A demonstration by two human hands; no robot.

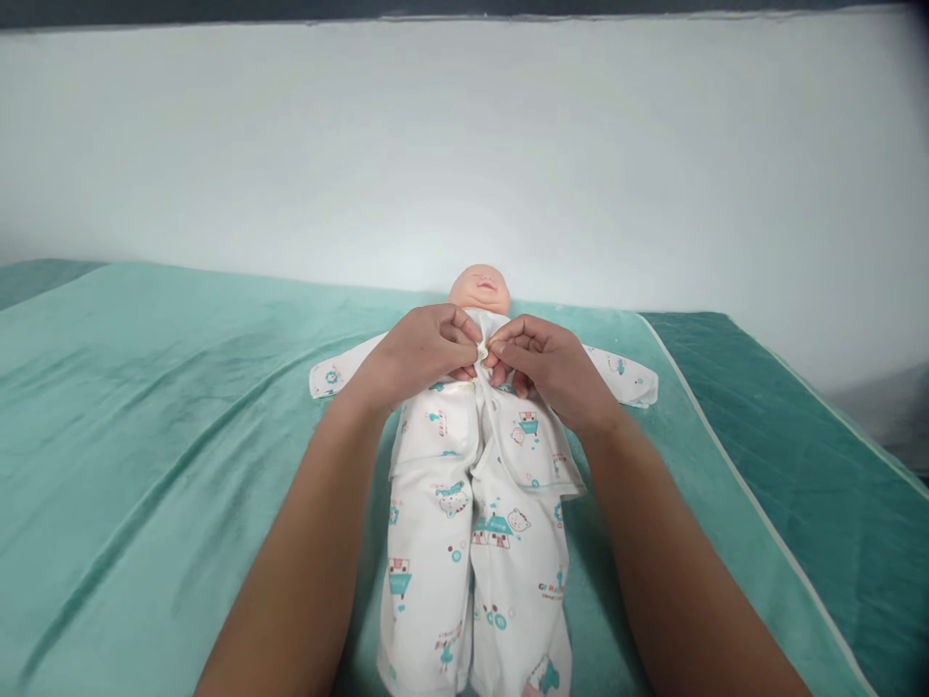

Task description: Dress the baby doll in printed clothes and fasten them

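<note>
A baby doll (479,287) lies on its back, dressed in a white printed jacket (437,423) and matching trousers (428,552). At the chest, my left hand (434,347) pinches one side of the jacket's front opening. My right hand (535,356) pinches the other side, its fingertips close to the left ones. A small pale button (483,351) shows between the two hands. Below them the jacket front hangs apart in a narrow gap. Both sleeves stretch out sideways. The fingers hide part of the upper chest.
The doll rests on a light green blanket (181,436) with creases on the left. A darker green cover (791,436) shows along the right side. Behind the doll's head rises a white wall (464,145).
</note>
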